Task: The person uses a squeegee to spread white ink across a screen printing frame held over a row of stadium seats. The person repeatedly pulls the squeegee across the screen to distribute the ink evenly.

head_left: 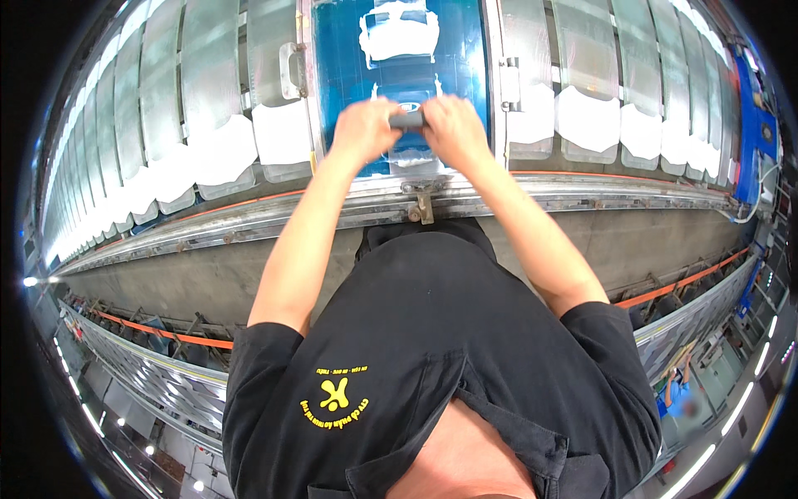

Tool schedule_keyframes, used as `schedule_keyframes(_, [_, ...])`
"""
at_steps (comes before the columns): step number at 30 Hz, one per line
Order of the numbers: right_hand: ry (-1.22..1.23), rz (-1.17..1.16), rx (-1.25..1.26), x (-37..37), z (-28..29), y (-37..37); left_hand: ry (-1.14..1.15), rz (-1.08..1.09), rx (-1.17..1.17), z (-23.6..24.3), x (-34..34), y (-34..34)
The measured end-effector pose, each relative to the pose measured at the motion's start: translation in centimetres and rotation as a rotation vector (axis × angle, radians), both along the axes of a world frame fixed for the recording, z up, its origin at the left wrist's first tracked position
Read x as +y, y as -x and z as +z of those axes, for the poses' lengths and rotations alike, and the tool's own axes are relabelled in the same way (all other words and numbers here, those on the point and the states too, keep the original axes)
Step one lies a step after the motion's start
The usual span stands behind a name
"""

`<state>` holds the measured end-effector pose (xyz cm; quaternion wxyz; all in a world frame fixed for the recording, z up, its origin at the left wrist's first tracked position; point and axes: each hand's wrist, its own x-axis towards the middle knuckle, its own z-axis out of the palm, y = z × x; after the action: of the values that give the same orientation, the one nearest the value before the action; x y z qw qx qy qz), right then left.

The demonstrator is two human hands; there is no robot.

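Note:
Both my hands are closed round a squeegee, whose dark grey grip shows between them. My left hand wraps its left end and my right hand its right end; the fingers are slightly blurred. Below the squeegee lies a printing screen with blue mesh, set in a metal frame. A patch of white ink sits on the far part of the mesh, with thinner white streaks around my hands. The squeegee's blade is mostly hidden, so I cannot tell whether it touches the mesh.
Rows of pallets bearing white fabric pieces stretch to both sides. A metal rail runs along the table's near edge, with a bracket at my waist. Blue equipment stands far right. Behind me are another table and a person in blue.

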<state>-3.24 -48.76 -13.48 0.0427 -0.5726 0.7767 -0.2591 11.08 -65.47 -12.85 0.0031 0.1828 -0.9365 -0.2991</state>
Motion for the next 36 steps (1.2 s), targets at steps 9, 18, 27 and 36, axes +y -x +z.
schedule_keyframes(9, [0.253, -0.614, 0.049, 3.1, -2.5, 11.3, -0.151, 0.008, -0.150, 5.5, -1.9, 2.7])
schedule_keyframes(18, [0.278, -0.800, -0.854, 3.8, -7.6, 15.7, 0.009, -0.003, 0.204, -0.9, 5.5, -5.5])
schedule_keyframes(27, [0.490, -0.750, -0.939, -1.3, -1.9, 10.1, 0.004, 0.025, 0.148, 3.1, 4.6, -12.6])
schedule_keyframes(36, [0.405, -0.718, -0.854, -11.7, -4.5, -2.6, 0.025, 0.063, 0.085, 1.0, -6.6, -23.0])
